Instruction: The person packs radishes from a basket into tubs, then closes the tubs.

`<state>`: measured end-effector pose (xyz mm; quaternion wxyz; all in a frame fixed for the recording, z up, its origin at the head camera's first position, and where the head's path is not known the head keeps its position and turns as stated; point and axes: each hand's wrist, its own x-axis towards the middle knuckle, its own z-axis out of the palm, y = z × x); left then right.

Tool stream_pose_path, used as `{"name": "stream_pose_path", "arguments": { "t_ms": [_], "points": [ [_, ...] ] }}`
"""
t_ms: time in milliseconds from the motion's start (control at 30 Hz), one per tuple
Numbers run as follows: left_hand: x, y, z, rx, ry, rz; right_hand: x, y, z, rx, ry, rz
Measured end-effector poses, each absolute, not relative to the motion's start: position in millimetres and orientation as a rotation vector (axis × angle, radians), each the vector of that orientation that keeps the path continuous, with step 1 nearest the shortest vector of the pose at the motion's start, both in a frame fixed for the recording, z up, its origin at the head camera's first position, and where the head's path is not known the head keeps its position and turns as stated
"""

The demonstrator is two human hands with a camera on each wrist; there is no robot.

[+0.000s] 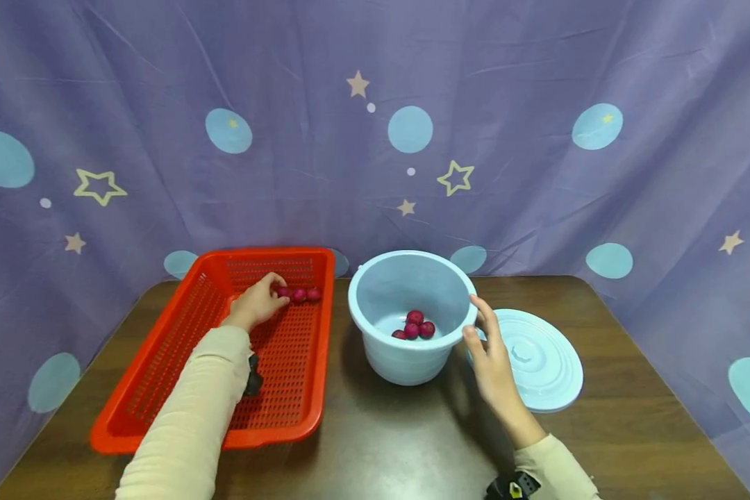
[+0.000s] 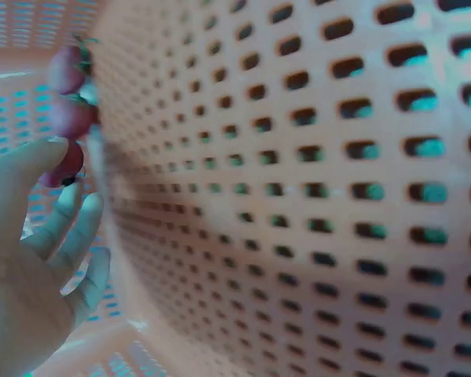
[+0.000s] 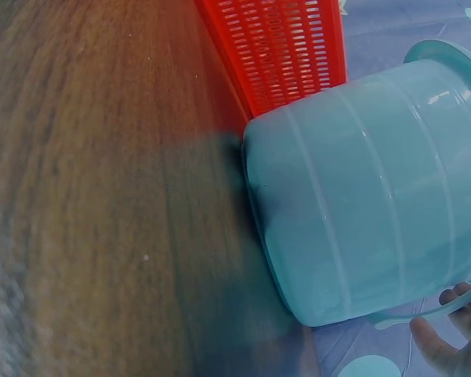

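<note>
Inside a red perforated basket (image 1: 278, 435), my left hand (image 1: 255, 304) pinches the leftmost radish (image 2: 67, 163) between thumb and fingers. Two more round, dark-pink radishes (image 1: 306, 294) lie in a row just right of it, by the basket's back right corner. A light-blue plastic tub (image 1: 406, 362) stands upright right of the basket, with several radishes (image 1: 412, 330) on its bottom. My right hand (image 1: 494, 364) holds the right side of the tub's rim, its thumb outside; the right wrist view shows these fingers (image 3: 432, 342) at the rim, partly cut off.
A round light-blue lid (image 1: 546, 364) lies flat on the wooden table (image 1: 375, 451), right of the tub and partly behind my right hand. Behind the table hangs a purple curtain (image 1: 319, 139) with stars and dots. The basket's raised side wall (image 1: 326, 347) stands between my left hand and the tub.
</note>
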<state>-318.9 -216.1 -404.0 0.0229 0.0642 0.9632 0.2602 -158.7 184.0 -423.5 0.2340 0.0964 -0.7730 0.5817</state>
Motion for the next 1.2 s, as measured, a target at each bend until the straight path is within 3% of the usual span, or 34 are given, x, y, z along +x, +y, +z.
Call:
{"name": "stream_pose_path", "arguments": {
  "t_ms": [400, 1200],
  "points": [
    [-298.8, -203.4, -360.8, 0.478, 3.011, 0.821, -161.8, 187.7, -420.5, 0.276, -2.106, 1.596],
    [-260.4, -162.8, -324.8, 0.691, 3.073, 0.957, -157.5, 182.5, -419.6, 0.265, -2.127, 1.619]
  ]
}}
